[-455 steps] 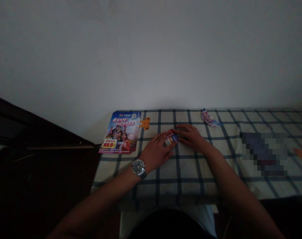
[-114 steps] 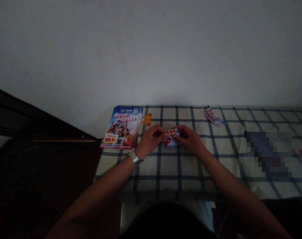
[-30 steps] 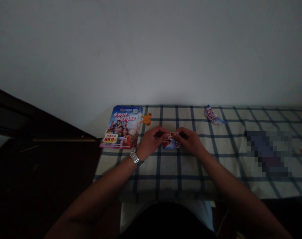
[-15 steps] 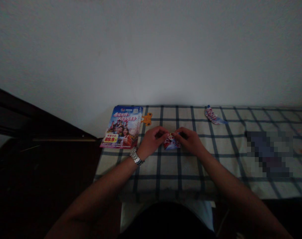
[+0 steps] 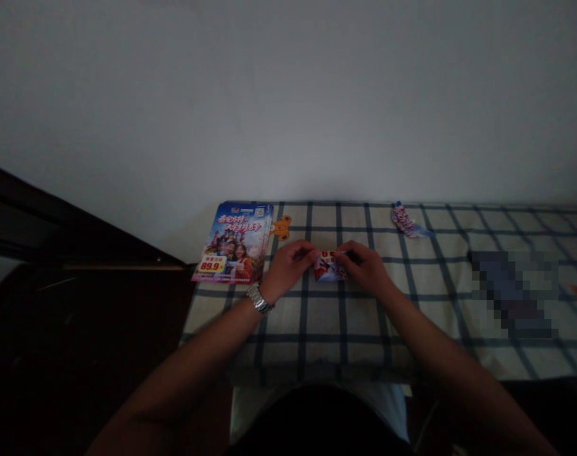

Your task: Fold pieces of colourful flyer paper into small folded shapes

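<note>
Between my two hands is a small folded flyer (image 5: 330,269), printed in red, white and blue. My left hand (image 5: 295,263), with a metal watch (image 5: 259,299) on its wrist, pinches the flyer's left edge. The right edge is pinched by my right hand (image 5: 361,263). Left of my hands lies a stack of printed flyers (image 5: 235,244), the top one reading 89.9. A folded paper piece (image 5: 406,223) in the same colours rests toward the back right.
A checked cloth (image 5: 364,316) covers the table, which stands against a pale wall (image 5: 317,114). An orange bear figure (image 5: 281,228) shows beside the stack. To the right lies a blurred-out dark object (image 5: 513,294). Dark furniture (image 5: 79,228) stands at the left.
The flyer between my hands has turned so that red print shows along its top, and it looks flatter. My hands have spread slightly apart, still pinching it.
</note>
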{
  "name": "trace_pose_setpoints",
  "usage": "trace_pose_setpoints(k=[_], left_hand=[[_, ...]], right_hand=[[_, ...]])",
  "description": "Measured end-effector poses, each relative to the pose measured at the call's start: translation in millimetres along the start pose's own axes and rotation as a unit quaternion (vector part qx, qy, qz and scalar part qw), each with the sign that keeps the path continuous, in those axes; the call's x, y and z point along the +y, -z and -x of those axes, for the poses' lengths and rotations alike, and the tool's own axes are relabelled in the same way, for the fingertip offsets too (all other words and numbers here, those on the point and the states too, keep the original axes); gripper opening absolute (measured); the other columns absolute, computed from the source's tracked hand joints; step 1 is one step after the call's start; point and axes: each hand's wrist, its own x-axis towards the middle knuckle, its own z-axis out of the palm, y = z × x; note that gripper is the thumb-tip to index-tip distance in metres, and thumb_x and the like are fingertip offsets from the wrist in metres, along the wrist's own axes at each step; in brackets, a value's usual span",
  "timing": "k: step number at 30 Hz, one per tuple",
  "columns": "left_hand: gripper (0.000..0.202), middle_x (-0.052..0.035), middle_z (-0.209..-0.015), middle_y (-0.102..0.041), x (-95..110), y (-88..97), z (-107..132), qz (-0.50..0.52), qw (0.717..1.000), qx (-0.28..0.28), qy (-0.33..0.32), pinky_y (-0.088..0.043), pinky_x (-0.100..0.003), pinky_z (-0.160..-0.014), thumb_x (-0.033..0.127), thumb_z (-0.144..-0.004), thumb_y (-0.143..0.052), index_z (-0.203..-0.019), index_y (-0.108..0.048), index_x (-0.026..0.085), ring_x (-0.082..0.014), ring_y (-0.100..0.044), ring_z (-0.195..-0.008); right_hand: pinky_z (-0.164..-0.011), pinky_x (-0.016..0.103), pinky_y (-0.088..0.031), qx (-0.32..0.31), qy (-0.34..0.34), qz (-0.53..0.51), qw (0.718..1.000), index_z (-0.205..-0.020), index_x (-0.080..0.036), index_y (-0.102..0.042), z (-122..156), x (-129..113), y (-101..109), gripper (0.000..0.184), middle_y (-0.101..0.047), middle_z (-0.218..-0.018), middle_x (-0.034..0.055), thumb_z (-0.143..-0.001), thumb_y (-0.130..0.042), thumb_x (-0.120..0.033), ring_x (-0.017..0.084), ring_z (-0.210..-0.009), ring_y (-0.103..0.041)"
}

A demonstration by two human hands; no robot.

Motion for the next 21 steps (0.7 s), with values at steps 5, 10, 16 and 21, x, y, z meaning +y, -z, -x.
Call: trace_pose_setpoints(k=[5, 10, 16, 21], left_hand=[[0.026, -0.0001, -0.08, -0.072, 4.2, 0.9, 1.4, -0.05, 0.999, 0.007, -0.001, -0.049, -0.027, -0.067, 0.044, -0.096, -0.062, -0.091, -0.07, 0.02, -0.0162, -0.066, -0.073], [0.024, -0.0002, -0.081, -0.072, 2.5, -0.7, 2.5, -0.059, 0.998, 0.01, -0.003, -0.049, -0.026, -0.066, 0.043, -0.095, -0.062, -0.091, -0.068, 0.02, -0.0162, -0.067, -0.073], [0.022, -0.0011, -0.094, -0.073, 2.4, -2.3, 5.1, -0.069, 0.997, -0.018, -0.019, -0.053, -0.027, -0.076, 0.041, -0.095, -0.064, -0.103, -0.068, 0.021, -0.0166, -0.07, -0.084], [0.022, -0.0006, -0.088, -0.072, 3.7, -3.4, 4.9, -0.053, 0.997, -0.053, 0.004, -0.052, -0.026, -0.07, 0.042, -0.094, -0.066, -0.098, -0.067, 0.02, -0.0155, -0.069, -0.077]], right_hand=[[-0.06, 0.03, -0.044, -0.011, 0.001, -0.001, 1.0, -0.092, -0.023, -0.069, 1.0, -2.4, -0.2, 0.029, -0.066, -0.073, 0.001, -0.093, -0.064, -0.052, 0.018, -0.065, -0.058], [-0.059, 0.029, -0.043, -0.019, 0.007, 0.003, 1.0, -0.09, -0.022, -0.068, 0.7, -1.9, -0.8, 0.028, -0.064, -0.07, 0.0004, -0.094, -0.064, -0.05, 0.017, -0.064, -0.057], [-0.06, 0.028, -0.045, -0.031, 0.009, 0.006, 0.999, -0.091, -0.021, -0.069, 0.4, -0.2, -0.9, 0.029, -0.066, -0.072, 0.0002, -0.095, -0.063, -0.05, 0.016, -0.065, -0.059], [-0.062, 0.028, -0.046, -0.049, 0.017, 0.02, 0.998, -0.093, -0.021, -0.072, 1.0, -0.1, -1.7, 0.027, -0.07, -0.076, 0.001, -0.095, -0.064, -0.047, 0.016, -0.067, -0.062]])
